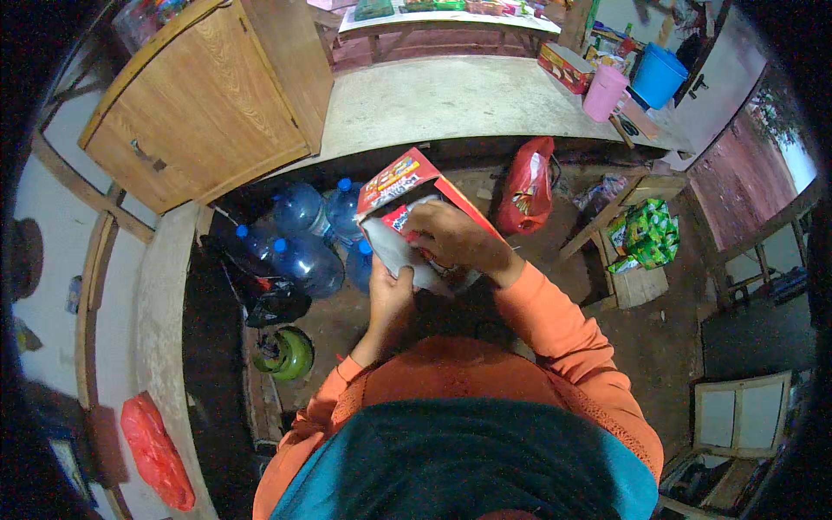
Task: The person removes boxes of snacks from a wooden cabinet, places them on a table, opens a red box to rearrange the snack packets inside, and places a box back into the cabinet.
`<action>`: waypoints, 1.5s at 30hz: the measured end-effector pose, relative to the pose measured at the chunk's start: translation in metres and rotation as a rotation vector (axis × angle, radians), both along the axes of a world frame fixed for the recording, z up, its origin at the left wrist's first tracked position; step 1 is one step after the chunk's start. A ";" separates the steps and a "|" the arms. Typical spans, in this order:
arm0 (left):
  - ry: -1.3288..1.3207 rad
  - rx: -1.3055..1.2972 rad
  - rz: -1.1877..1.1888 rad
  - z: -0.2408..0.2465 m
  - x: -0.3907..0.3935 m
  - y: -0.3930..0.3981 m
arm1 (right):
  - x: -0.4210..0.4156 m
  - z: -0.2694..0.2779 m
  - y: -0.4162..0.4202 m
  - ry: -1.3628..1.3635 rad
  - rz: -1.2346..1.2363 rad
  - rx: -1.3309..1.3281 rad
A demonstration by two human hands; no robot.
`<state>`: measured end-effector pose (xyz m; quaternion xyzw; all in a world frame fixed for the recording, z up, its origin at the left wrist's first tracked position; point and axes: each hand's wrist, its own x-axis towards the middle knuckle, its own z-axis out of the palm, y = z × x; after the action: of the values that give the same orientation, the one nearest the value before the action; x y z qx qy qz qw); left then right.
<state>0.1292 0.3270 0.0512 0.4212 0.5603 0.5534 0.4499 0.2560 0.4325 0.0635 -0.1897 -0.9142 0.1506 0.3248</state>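
A red printed cardboard box is held in front of my body with its open side facing up. My left hand grips its near lower edge, thumb over the pale grey inner flap. Inside the opening, my right hand has its fingers curled around a small red snack packet, whose end sticks out to the left of the fingers. The hand hides the rest of the packet and much of the box's contents.
Large blue water bottles and a green gas cylinder stand on the floor at left. A red plastic bag hangs under the pale counter. Green packets lie on a wooden stool at right; a wooden cabinet rises at left.
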 end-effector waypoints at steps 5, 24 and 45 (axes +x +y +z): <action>0.012 0.098 -0.009 -0.022 0.012 0.014 | 0.043 0.005 -0.029 -0.234 -0.140 0.277; 0.110 0.323 -0.148 -0.038 0.111 0.102 | 0.086 -0.031 0.123 -0.256 -0.249 -0.346; 0.499 0.586 -0.047 -0.004 0.072 0.359 | 0.024 0.012 0.380 -0.072 0.092 -0.248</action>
<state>0.2011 0.6861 0.0472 0.6665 0.4606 0.5601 0.1730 0.2803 0.8121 0.0760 -0.1915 -0.9074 0.2702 0.2587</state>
